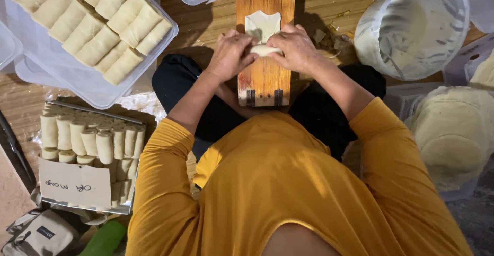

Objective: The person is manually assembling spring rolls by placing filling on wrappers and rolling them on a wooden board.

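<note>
- Many finished rolls (90, 27) fill the clear tray (77, 88); a stack of wrappers (453, 132) remains unrolled.
- The current wrapper (262, 27) lies mid-length on the wooden board (265, 78), seemingly half rolled.
- Left hand (231, 55) and right hand (297, 47) both pinch its rolled near edge, with the flat part just beyond the fingertips.
</note>
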